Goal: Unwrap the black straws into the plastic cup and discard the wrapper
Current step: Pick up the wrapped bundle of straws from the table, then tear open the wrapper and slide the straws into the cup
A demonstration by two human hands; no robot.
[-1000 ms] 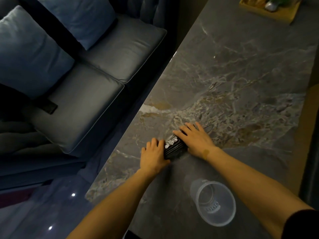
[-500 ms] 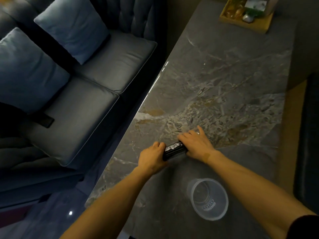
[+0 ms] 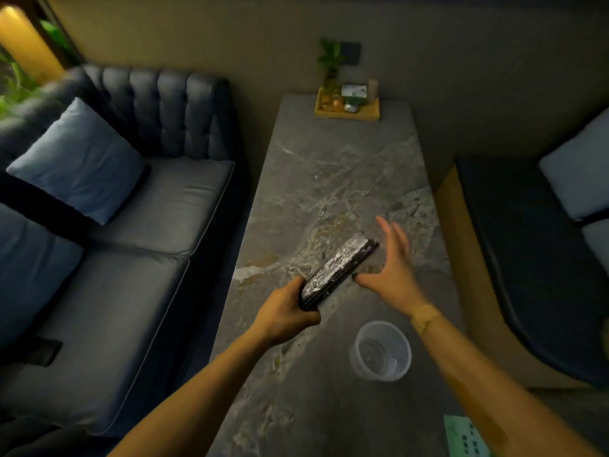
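My left hand [image 3: 286, 316] grips the wrapped bundle of black straws [image 3: 337, 271]; right hand [image 3: 392, 268] spread open beside it, clear plastic cup [image 3: 380, 351] near.

Your left hand grips the wrapped straws over the table.

Your left hand [image 3: 286, 316] is closed round the near end of the bundle of black straws [image 3: 337, 271], whose glossy wrapper [image 3: 333, 267] catches the light (the far end points up and away). Your right hand [image 3: 390, 270] is spread just beside it, thumb near the bundle's side; whether it touches is unclear. The plastic cup [image 3: 380, 351] stands upright on the marble table [image 3: 346, 179], near your right forearm.
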